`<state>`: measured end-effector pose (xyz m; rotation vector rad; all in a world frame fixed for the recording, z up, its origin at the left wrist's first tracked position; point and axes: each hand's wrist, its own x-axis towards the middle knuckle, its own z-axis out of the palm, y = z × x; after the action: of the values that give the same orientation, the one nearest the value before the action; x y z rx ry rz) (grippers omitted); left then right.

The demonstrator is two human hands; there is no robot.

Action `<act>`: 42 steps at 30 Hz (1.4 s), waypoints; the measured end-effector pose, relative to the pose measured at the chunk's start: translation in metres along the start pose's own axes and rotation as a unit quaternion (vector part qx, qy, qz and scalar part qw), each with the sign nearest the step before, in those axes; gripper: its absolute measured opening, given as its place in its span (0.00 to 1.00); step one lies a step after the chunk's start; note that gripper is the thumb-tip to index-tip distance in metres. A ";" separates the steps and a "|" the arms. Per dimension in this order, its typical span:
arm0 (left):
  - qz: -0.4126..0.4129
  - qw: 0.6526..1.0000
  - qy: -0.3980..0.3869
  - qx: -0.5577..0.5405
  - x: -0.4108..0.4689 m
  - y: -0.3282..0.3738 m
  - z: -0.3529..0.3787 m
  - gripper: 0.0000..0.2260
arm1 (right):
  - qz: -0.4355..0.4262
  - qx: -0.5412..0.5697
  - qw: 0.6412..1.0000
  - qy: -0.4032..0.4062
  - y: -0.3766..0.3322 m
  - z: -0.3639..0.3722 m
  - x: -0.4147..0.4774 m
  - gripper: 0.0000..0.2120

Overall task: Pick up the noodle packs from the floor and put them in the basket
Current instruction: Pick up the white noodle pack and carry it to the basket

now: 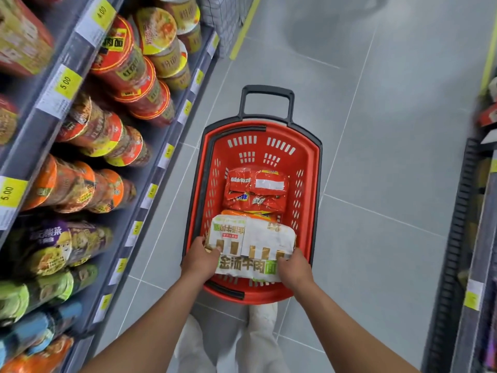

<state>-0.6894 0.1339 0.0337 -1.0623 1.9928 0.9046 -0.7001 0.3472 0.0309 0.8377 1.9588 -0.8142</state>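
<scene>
Hands [200, 261] [294, 267] grip white noodle pack [252, 243] over basket [314, 168].

"5.00" on shelf price tag [66, 82]

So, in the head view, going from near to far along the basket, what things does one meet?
Near rim of the red basket → white noodle pack, held by left hand and right hand → red noodle pack → black handle.
</scene>
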 end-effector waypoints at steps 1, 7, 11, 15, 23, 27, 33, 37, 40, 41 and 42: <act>0.001 1.000 -0.002 -0.007 -0.004 0.001 -0.003 0.18 | -0.003 0.004 1.000 0.002 0.000 -0.003 -0.004 0.17; 0.045 0.999 -0.005 0.008 -0.016 0.001 -0.017 0.17 | -0.070 -0.022 0.995 0.060 0.004 -0.007 -0.027 0.18; 0.069 0.995 0.012 0.072 -0.003 -0.006 -0.007 0.09 | -0.108 -0.083 0.983 0.122 0.009 0.007 -0.017 0.13; 0.083 0.993 0.021 0.075 0.003 -0.016 0.000 0.08 | -0.115 -0.100 0.978 0.140 0.016 0.014 -0.013 0.10; 0.113 0.993 -0.001 0.024 -0.037 -0.016 -0.038 0.19 | -0.121 -0.055 0.985 0.110 0.000 -0.004 -0.055 0.18; 0.162 0.986 0.009 0.034 -0.063 -0.016 -0.074 0.25 | -0.175 -0.069 0.975 0.121 -0.023 -0.009 -0.099 0.29; 0.248 0.967 0.034 0.037 -0.112 -0.027 -0.142 0.29 | -0.237 -0.136 0.956 0.106 -0.058 -0.009 -0.180 0.47; 0.291 0.955 0.041 0.041 -0.163 -0.043 -0.199 0.32 | -0.300 -0.161 0.934 0.109 -0.081 -0.016 -0.257 0.50; 0.318 0.944 0.072 0.051 -0.206 -0.053 -0.236 0.33 | -0.346 -0.182 0.914 0.105 -0.097 -0.024 -0.313 0.50; 0.328 0.940 0.086 0.049 -0.222 -0.055 -0.251 0.33 | -0.370 -0.188 0.903 0.107 -0.106 -0.027 -0.332 0.50; 0.335 0.936 0.094 0.045 -0.236 -0.059 -0.260 0.33 | -0.389 -0.196 0.894 0.105 -0.111 -0.029 -0.349 0.50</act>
<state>-0.6024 -0.0132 0.3460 -0.4097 2.5944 1.0589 -0.6512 0.2199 0.3716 -0.1452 2.5730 -0.7282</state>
